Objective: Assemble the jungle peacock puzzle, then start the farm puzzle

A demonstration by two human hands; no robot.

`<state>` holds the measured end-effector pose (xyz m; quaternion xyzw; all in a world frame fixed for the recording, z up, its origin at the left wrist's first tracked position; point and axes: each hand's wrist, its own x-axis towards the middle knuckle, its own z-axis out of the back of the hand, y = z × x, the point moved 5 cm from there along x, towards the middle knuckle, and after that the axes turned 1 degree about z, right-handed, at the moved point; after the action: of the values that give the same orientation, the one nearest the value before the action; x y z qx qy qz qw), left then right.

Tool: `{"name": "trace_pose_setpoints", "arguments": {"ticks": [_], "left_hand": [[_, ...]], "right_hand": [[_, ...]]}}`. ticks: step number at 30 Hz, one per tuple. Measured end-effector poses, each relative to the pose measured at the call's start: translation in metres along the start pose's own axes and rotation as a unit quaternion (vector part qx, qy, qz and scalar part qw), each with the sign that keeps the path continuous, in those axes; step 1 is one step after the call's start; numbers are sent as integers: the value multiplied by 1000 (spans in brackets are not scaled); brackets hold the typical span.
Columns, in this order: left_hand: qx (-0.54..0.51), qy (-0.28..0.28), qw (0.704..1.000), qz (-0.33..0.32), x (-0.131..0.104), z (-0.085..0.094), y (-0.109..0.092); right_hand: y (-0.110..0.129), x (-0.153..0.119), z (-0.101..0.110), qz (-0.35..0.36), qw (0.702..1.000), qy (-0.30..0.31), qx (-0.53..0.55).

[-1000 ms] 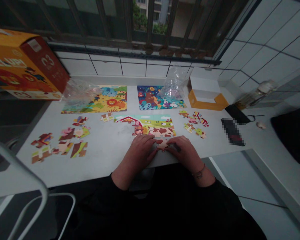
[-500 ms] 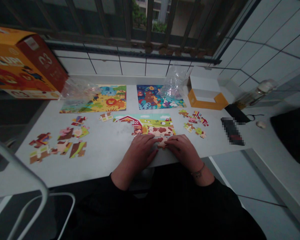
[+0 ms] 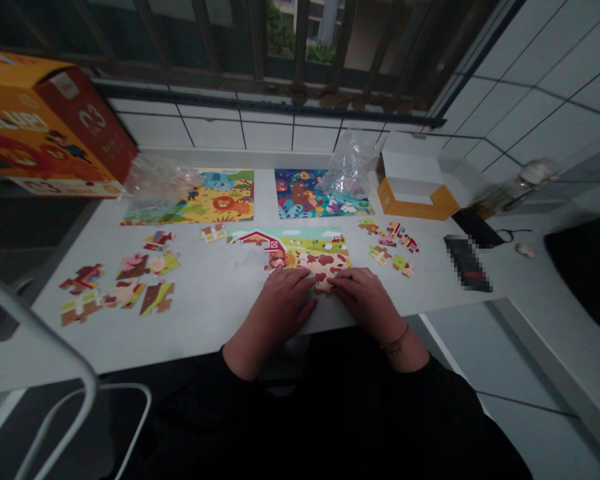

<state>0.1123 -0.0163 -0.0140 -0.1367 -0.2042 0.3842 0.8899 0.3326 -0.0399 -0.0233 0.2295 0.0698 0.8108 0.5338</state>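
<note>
A partly joined farm puzzle (image 3: 310,250) with a red barn and a spotted cow lies on the white table (image 3: 210,340). At its lower edge a cow-patterned piece (image 3: 324,283) sits against the cow part. My left hand (image 3: 287,300) is closed at the left side of this piece, and my right hand (image 3: 363,297) grips its right side with bent fingers. Several loose pieces (image 3: 127,293) are spread at the left, another piece (image 3: 213,233) lies left of the barn, and several more (image 3: 389,243) lie at the right.
Behind are a lion picture (image 3: 223,200), a night-animal picture (image 3: 300,193) and clear plastic bags (image 3: 350,167). An orange box (image 3: 20,133) stands left, a small open box (image 3: 417,203) right. A phone (image 3: 467,263) and a bottle (image 3: 517,187) are farther right.
The cow-patterned piece has moved up slightly and now meets the cow part of the puzzle. Both hands have stayed almost in place around it.
</note>
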Motion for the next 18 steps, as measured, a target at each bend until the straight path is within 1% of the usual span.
{"name": "trace_pose_setpoints", "arguments": {"ticks": [7, 18], "left_hand": [[8, 11, 1000, -4, 1, 1, -2], [26, 2, 1000, -6, 0, 1, -3]], "right_hand": [[1, -1, 1, 1, 1000, -7, 3], [6, -4, 2, 10, 1000, -15, 3]]}}
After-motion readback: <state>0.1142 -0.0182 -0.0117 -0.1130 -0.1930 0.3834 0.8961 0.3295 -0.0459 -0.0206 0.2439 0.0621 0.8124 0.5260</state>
